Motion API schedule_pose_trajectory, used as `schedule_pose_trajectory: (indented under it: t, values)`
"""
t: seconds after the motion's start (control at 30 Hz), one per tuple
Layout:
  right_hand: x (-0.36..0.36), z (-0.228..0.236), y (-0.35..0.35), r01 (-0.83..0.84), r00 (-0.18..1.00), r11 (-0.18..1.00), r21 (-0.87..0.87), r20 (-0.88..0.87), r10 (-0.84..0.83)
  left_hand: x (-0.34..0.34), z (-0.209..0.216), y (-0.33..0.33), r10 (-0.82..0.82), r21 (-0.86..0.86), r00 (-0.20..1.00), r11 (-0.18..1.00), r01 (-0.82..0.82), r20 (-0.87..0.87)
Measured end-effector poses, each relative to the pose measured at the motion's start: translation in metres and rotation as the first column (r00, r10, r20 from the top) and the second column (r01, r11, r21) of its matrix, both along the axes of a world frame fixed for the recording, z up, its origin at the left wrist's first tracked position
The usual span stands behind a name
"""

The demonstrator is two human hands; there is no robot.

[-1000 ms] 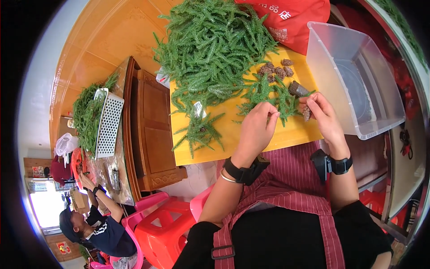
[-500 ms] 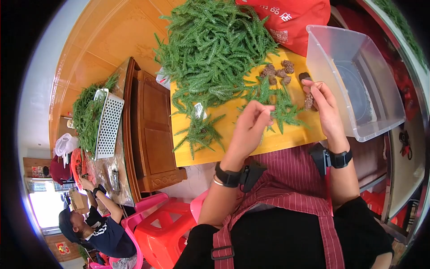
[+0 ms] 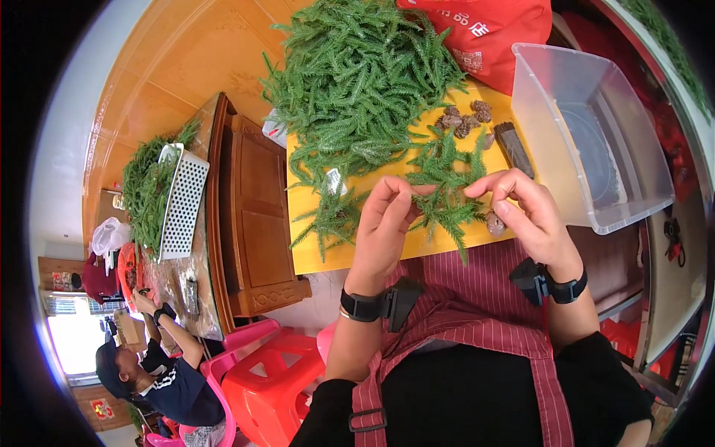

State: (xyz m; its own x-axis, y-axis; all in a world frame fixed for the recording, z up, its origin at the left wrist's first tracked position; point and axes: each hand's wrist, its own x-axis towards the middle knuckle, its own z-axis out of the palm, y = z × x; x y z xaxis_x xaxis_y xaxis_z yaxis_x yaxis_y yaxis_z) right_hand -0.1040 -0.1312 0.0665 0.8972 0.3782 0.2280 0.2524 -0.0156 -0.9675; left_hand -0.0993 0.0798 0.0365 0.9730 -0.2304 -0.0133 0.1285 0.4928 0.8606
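Note:
My left hand (image 3: 386, 227) is closed, thumb and forefinger pinching the left side of a green artificial pine sprig (image 3: 447, 182) above the yellow tabletop. Opposite it, my right hand (image 3: 538, 217) has its fingers bent together, the forefinger at the sprig's right side. A small brown pine cone (image 3: 494, 225) hangs just under the right thumb; it seems held by that hand, though the grip itself is partly hidden. Several more pine cones (image 3: 465, 121) lie beyond the sprig. Another sprig (image 3: 328, 223) rests to the left of my left hand.
A big heap of green sprigs (image 3: 357, 82) covers the table's far side. To the right stand a dark oblong bundle (image 3: 514, 149), a clear plastic bin (image 3: 555, 141) and a red bag (image 3: 484, 37). At left, a co-worker (image 3: 167, 372) sits by a white perforated basket (image 3: 182, 205).
My right hand has come left and nearer with the pine cone, uncovering the dark bundle. My left hand has shifted slightly left and nearer, and the sprig is now between both hands.

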Motion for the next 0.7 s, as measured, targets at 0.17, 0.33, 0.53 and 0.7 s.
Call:
schedule_pose_trajectory:
  t: [0.17,0.33,0.53,0.7]
  values:
    - [0.003,-0.008,0.006,-0.076,0.995,0.997,-0.023,0.071,0.077,-0.002,-0.001,-0.003,-0.004,0.066,0.999,0.998,0.001,0.040]
    - [0.000,-0.011,0.007,-0.097,0.994,0.992,0.085,-0.045,0.101,-0.002,0.001,-0.006,0.008,0.095,0.998,0.995,-0.014,0.065]
    - [-0.001,-0.006,0.009,-0.071,0.990,0.989,0.127,-0.110,0.085,-0.001,-0.001,-0.007,0.003,0.129,0.998,0.992,-0.012,0.068]
    - [0.001,-0.013,0.009,-0.061,0.995,0.991,0.115,-0.072,0.070,0.000,0.000,-0.009,-0.009,0.116,0.999,0.993,0.004,0.046]
